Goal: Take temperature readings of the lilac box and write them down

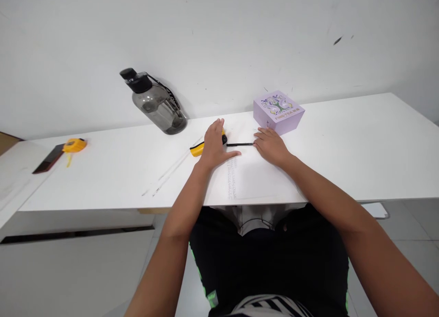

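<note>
A tool with a yellow and black handle (197, 150), apparently a screwdriver, lies on the white table; its thin black shaft (240, 144) points right. My left hand (214, 145) rests across the handle and hides its middle. The fingers of that hand stretch away from me and its thumb sticks out to the right, below the shaft. At the shaft's far end, my right hand (270, 145) has its fingers closed around the tip, which they cover. Just behind the right hand is a lilac tea box (279, 111).
A grey transparent bottle (159, 107) with a black cap stands near the wall, left of my hands. Farther left lie a yellow tape measure (74, 145) and a dark flat block (50, 159). Pencil-like marks run over the white tabletop (350, 148), whose front edge is close to my body.
</note>
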The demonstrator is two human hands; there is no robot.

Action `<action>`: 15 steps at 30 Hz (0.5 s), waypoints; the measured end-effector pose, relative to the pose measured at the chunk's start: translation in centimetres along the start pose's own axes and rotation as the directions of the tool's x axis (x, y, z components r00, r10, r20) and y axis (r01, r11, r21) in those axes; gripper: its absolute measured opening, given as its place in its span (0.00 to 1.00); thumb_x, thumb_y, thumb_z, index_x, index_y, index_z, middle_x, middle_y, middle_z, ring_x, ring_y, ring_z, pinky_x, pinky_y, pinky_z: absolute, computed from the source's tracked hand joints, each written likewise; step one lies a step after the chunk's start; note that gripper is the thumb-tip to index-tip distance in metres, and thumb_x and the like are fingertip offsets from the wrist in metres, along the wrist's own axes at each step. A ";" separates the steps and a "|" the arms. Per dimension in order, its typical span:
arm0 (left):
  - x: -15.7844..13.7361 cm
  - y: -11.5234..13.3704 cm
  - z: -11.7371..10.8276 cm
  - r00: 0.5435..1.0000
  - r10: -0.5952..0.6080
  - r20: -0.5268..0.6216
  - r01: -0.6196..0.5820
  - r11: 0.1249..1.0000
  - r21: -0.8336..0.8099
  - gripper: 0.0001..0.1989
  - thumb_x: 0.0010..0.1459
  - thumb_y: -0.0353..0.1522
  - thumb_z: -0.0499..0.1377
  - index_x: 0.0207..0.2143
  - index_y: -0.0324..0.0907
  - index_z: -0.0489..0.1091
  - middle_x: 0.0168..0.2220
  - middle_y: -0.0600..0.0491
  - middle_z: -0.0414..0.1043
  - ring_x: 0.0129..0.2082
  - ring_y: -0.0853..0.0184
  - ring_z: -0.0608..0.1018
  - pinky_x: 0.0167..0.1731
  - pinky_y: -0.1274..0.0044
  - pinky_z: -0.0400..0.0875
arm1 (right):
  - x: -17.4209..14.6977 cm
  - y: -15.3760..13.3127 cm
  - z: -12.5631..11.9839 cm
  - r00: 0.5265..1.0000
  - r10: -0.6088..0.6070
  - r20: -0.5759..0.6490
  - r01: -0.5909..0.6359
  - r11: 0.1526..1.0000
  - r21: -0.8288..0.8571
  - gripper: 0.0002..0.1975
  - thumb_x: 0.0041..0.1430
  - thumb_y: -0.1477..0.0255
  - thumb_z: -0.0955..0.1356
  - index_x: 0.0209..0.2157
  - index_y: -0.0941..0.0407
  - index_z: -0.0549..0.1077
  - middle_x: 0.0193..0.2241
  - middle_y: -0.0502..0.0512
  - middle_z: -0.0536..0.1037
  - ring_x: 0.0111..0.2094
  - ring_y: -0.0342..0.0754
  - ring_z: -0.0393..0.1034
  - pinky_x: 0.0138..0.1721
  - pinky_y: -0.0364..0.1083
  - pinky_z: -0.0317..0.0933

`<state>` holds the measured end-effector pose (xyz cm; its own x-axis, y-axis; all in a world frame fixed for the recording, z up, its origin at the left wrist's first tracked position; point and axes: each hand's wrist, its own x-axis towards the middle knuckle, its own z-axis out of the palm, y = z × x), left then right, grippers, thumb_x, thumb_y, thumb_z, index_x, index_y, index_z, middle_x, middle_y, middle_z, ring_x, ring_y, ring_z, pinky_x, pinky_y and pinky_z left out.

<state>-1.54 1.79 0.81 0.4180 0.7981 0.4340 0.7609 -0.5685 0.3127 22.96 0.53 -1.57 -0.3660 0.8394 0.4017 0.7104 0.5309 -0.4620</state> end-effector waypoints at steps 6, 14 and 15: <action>0.0 0.0 0.1 0.993 -0.005 0.122 -0.003 0.998 0.065 0.64 0.39 0.64 0.62 0.70 0.43 0.44 0.71 0.39 0.43 0.70 0.41 0.43 0.66 0.55 0.38 | -0.5 -1.4 -2.1 0.935 0.280 -0.215 -0.276 0.960 0.052 0.17 0.68 0.62 0.58 0.41 0.55 0.74 0.40 0.65 0.80 0.52 0.65 0.69 0.55 0.66 0.58; 0.1 -0.3 1.0 0.992 -0.039 0.118 0.023 0.990 0.136 0.57 0.44 0.60 0.64 0.70 0.43 0.49 0.70 0.39 0.46 0.70 0.41 0.44 0.66 0.54 0.36 | -0.6 -4.4 -2.8 0.843 0.489 -0.223 -0.197 0.667 0.718 0.15 0.65 0.53 0.61 0.40 0.50 0.65 0.35 0.53 0.82 0.44 0.51 0.74 0.52 0.56 0.64; 0.1 -0.3 1.1 0.992 -0.033 0.120 0.014 0.988 0.157 0.57 0.45 0.60 0.63 0.70 0.43 0.49 0.70 0.39 0.46 0.70 0.41 0.45 0.66 0.54 0.37 | -0.5 -5.0 -2.5 0.864 0.473 -0.173 -0.183 0.615 0.767 0.14 0.64 0.54 0.62 0.40 0.50 0.64 0.34 0.53 0.82 0.43 0.50 0.75 0.51 0.56 0.65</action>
<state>-1.21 2.26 -0.15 0.4492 0.8347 0.3185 0.8352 -0.5189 0.1822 21.09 -2.86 2.47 0.1236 0.9563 0.2651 0.0424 0.2618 -0.9642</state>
